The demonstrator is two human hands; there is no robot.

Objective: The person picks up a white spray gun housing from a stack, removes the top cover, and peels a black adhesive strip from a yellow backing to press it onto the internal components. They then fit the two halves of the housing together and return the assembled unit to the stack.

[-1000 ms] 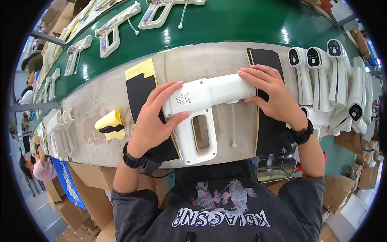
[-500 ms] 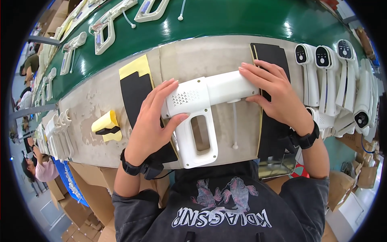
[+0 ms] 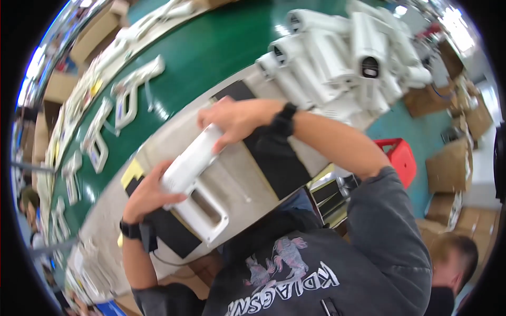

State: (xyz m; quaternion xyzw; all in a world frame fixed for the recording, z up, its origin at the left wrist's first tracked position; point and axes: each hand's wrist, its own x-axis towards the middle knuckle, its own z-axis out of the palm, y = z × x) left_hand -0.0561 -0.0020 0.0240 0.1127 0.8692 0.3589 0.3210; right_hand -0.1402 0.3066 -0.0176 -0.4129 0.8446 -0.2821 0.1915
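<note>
A white, gun-shaped spray gun with a looped handle lies slantwise between my hands over the worktable. My left hand grips its rear end, with the thumb across the top of the body near the handle. Around the front end curls my right hand, thumb on the near side and fingers over the far side. A thin white tube with a small ball tip runs from beneath the body toward me. Whether the spray gun rests on the table or is lifted I cannot tell.
Black pads with yellow edges flank the spray gun. A heap of white spray guns sits at the far right. Opened units lie on the green belt. More white parts stand at left. A red stool and another person are at right.
My view has turned and tilted, bringing the heap of spray guns and another person into sight. Both hands stay at the spray gun's two ends; my right hand now wraps farther around the front.
</note>
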